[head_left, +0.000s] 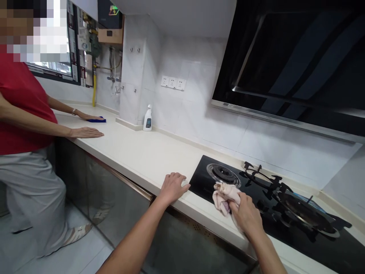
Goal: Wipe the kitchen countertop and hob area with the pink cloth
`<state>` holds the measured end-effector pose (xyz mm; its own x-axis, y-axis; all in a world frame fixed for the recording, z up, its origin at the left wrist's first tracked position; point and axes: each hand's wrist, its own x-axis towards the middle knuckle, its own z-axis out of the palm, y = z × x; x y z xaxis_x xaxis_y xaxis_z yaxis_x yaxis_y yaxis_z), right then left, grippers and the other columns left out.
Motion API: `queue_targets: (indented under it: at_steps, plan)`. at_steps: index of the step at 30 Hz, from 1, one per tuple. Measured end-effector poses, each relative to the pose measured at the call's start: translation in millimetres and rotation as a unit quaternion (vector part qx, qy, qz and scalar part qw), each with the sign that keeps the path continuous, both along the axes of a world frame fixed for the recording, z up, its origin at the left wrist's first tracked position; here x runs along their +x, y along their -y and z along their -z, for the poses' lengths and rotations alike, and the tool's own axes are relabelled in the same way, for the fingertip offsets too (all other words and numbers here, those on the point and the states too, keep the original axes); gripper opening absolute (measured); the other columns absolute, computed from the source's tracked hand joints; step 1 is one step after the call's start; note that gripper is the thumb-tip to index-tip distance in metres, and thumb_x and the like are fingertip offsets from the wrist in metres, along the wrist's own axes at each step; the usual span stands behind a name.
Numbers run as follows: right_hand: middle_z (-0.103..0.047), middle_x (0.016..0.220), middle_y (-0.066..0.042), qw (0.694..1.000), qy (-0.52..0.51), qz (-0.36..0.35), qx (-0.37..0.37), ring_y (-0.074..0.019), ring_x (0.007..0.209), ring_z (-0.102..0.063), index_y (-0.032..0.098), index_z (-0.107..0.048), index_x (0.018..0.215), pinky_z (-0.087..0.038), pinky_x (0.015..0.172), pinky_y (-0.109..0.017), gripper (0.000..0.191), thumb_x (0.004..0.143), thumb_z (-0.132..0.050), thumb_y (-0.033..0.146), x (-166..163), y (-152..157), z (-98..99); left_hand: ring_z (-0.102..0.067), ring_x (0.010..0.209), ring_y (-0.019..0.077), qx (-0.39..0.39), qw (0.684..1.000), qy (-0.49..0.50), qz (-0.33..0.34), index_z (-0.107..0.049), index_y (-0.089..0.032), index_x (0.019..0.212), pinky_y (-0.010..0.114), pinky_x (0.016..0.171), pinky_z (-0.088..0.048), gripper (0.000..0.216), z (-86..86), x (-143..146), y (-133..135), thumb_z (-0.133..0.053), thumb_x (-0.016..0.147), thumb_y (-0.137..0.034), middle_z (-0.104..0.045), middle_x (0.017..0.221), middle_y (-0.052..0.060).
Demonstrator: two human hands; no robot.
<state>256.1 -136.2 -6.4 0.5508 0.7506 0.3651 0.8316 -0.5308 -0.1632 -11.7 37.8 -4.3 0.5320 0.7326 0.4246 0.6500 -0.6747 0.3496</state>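
Observation:
My right hand [247, 216] grips a crumpled pale pink rag [225, 196] over the front left of the black gas cooktop [199, 179]. Just beyond the rag is the left burner [224, 173], its grate off. That black grate [258, 177] stands on the cooktop to the right. Farther right, a second grate [309, 215] lies by the other burner. My left hand [173, 188] rests on the counter's front edge, left of the cooktop, fingers curled. Between its thumb and fingers shows a small white object [184, 183], mostly hidden, its kind unclear.
A white spray bottle [147, 118] stands against the wall on the pale counter [134, 148]. At left, another person [25, 102] presses a blue cloth [98, 119] on the counter. A black range hood [291, 64] overhangs the cooktop. Sockets [173, 82] sit on the wall.

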Motion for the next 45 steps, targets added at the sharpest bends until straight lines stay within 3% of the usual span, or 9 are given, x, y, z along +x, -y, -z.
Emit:
queue_targets:
  at_steps: [4,8,17,24,27,31,34,40,45]
  plan:
    - [-0.06,0.128,-0.023,0.998,-0.008,0.06,-0.008,-0.0363,0.108,-0.065,0.014,-0.051,0.134,-0.047,0.088,-0.05,0.053,0.096,-0.035,0.047,18.3,-3.0,-2.3,-0.054,0.127,0.0321,-0.015,1.0,0.004,0.004,-0.068,-0.025,0.127,0.045,0.107,-0.036,0.041,-1.4,-0.4,1.9,-0.053,0.097,-0.049,-0.067,0.131,0.009]
    - [-0.055,0.138,-0.026,0.998,0.0,0.063,-0.011,-0.0386,0.113,-0.064,0.012,-0.049,0.139,-0.047,0.091,-0.054,0.059,0.097,-0.034,0.051,4.2,-18.4,-3.0,-0.053,0.127,0.0322,-0.02,1.0,0.006,0.002,-0.068,-0.024,0.127,0.045,0.107,-0.036,0.042,-2.9,0.5,2.8,-0.052,0.097,-0.049,-0.067,0.13,0.01]
    - [-0.035,0.164,-0.017,0.993,0.011,-0.114,0.017,-0.0353,0.146,-0.04,0.019,-0.041,0.154,-0.035,0.116,-0.051,0.068,0.097,-0.042,0.057,-77.5,-59.2,12.6,-0.055,0.124,0.0313,0.009,1.0,-0.01,-0.009,-0.07,-0.023,0.124,0.044,0.104,-0.038,0.039,-0.8,-0.1,0.3,-0.055,0.097,-0.047,-0.068,0.128,0.01]
    - [-0.025,0.17,-0.01,0.97,-0.059,-0.222,0.078,-0.0248,0.154,-0.031,0.025,-0.031,0.159,-0.035,0.12,-0.045,0.067,0.101,-0.033,0.058,-43.4,-5.5,23.7,-0.055,0.124,0.0298,0.016,1.0,-0.01,0.0,-0.07,-0.025,0.123,0.043,0.104,-0.038,0.038,0.3,-1.3,-1.0,-0.054,0.098,-0.049,-0.068,0.128,0.008]
    - [-0.037,0.164,-0.012,0.982,-0.032,-0.156,0.099,-0.028,0.15,-0.038,0.026,-0.044,0.153,-0.038,0.117,-0.052,0.063,0.1,-0.03,0.057,-3.9,32.7,42.7,-0.055,0.124,0.0301,0.011,1.0,-0.007,-0.003,-0.07,-0.025,0.123,0.043,0.104,-0.038,0.038,0.2,-1.3,-1.5,-0.054,0.098,-0.049,-0.068,0.128,0.009]
    - [-0.059,0.147,-0.008,0.986,0.117,-0.081,0.087,-0.0332,0.143,-0.047,0.033,-0.068,0.128,-0.04,0.111,-0.061,0.054,0.098,-0.026,0.05,43.7,89.9,90.7,-0.056,0.124,0.0304,0.004,1.0,-0.003,-0.002,-0.07,-0.024,0.122,0.043,0.105,-0.038,0.038,-1.5,-1.6,-1.0,-0.055,0.097,-0.049,-0.068,0.128,0.009]
    - [-0.055,0.152,-0.011,0.982,0.161,-0.044,0.09,-0.0352,0.138,-0.051,0.028,-0.065,0.136,-0.045,0.104,-0.058,0.056,0.099,-0.031,0.052,50.9,117.4,115.9,-0.056,0.124,0.0307,0.002,1.0,-0.004,-0.004,-0.07,-0.024,0.122,0.044,0.106,-0.039,0.037,-2.4,-2.0,0.6,-0.055,0.097,-0.048,-0.069,0.127,0.009]
    - [-0.062,0.144,-0.014,0.947,0.278,-0.015,0.16,-0.0307,0.128,-0.058,0.018,-0.07,0.129,-0.044,0.099,-0.048,0.059,0.104,-0.023,0.045,14.6,111.2,102.9,-0.055,0.13,0.0302,-0.005,0.999,0.033,-0.004,-0.069,-0.026,0.124,0.047,0.11,-0.041,0.035,0.2,-4.9,-11.7,-0.057,0.097,-0.045,-0.064,0.135,0.01]
    - [-0.067,0.135,-0.015,0.928,0.306,-0.007,0.213,-0.0302,0.12,-0.061,0.016,-0.073,0.121,-0.044,0.095,-0.045,0.059,0.105,-0.024,0.047,2.4,102.6,92.9,-0.048,0.14,0.0284,-0.005,0.99,0.143,0.004,-0.066,-0.027,0.13,0.05,0.115,-0.04,0.037,-21.3,12.1,-17.2,-0.052,0.099,-0.042,-0.055,0.149,0.01]
